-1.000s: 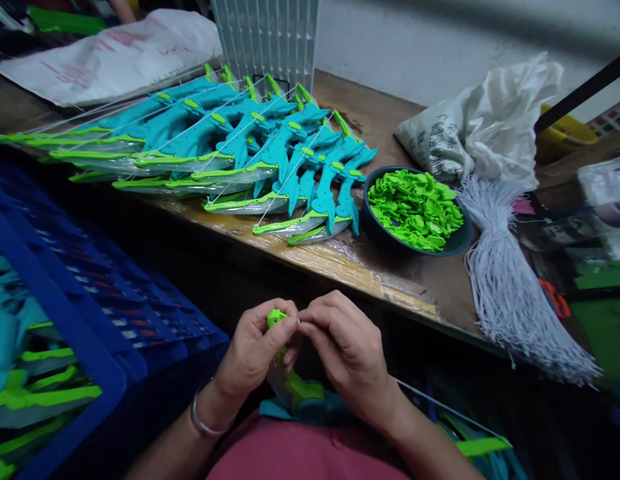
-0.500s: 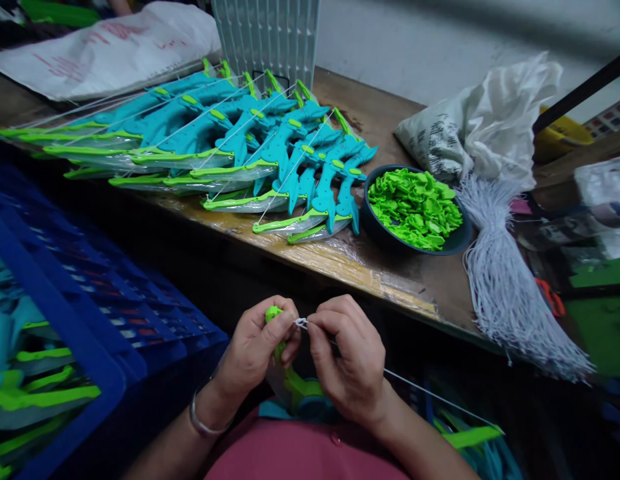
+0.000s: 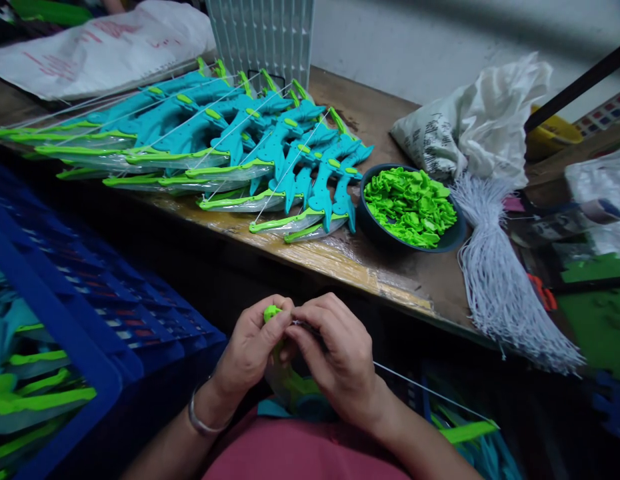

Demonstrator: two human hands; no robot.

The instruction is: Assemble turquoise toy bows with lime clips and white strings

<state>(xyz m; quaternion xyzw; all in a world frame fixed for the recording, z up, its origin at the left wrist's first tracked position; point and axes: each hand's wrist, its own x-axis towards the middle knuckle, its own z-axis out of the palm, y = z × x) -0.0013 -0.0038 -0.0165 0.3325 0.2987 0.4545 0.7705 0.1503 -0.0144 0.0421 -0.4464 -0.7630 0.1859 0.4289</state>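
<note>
My left hand (image 3: 250,350) is clenched on the green tip (image 3: 271,312) of a toy bow (image 3: 293,387) that lies in my lap, thumb and forefinger pinching just under the knob. My right hand (image 3: 340,360) presses in against it, fingertips pinched on the white string (image 3: 415,383) right at that tip. Half a second ago a small loop of string showed in a gap between my two grips; now the gap is gone, my knuckles touch, and the loop is hidden under my fingers. The string runs taut from my right grip out to the right, down to the bow's far green limb (image 3: 465,432), at a flatter angle than before. The bow's teal handle sits just below my hands against my red shirt (image 3: 300,453); it has not shifted.

Beyond my grips, on the table (image 3: 405,287), a row of finished teal bows (image 3: 250,147) lies fanned out up and to the left, where it was. Straight ahead and a little right of my right grip stands the dark bowl (image 3: 453,237) heaped with green plastic pieces (image 3: 410,207), and further right a bundle of white strings (image 3: 500,287) spills from a white bag (image 3: 475,120). To the left of my left grip a blue crate (image 3: 90,360) holds more bow parts. The whole scene sits slightly lower and further left than before.
</note>
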